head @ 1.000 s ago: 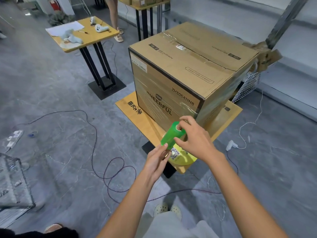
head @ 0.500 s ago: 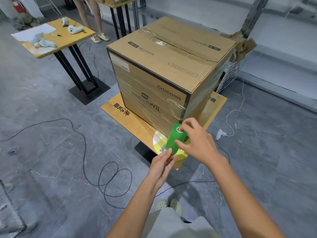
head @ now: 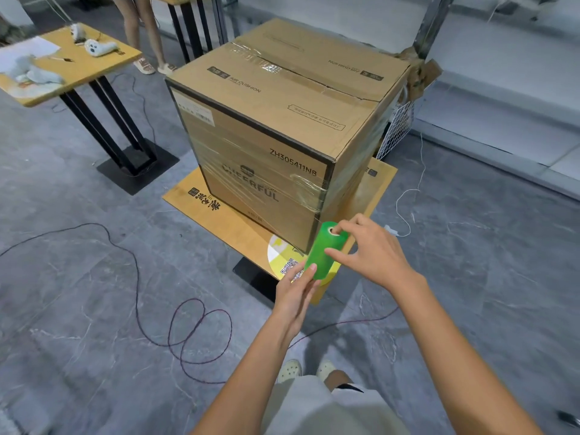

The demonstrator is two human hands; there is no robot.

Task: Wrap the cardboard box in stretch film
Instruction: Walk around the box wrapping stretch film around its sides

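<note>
One box point(head: 282, 120), one roll point(head: 323, 251) between two hands point(head: 295, 296) point(head: 373, 255).

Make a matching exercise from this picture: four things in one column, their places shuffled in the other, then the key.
1. box
2. roll
3. cable
4. controller

A. looped on the floor
B. between left hand and right hand
C. on the side table, far left
D. on the near table, partly filmed

Pairs: 1-D, 2-B, 3-A, 4-C.
</note>
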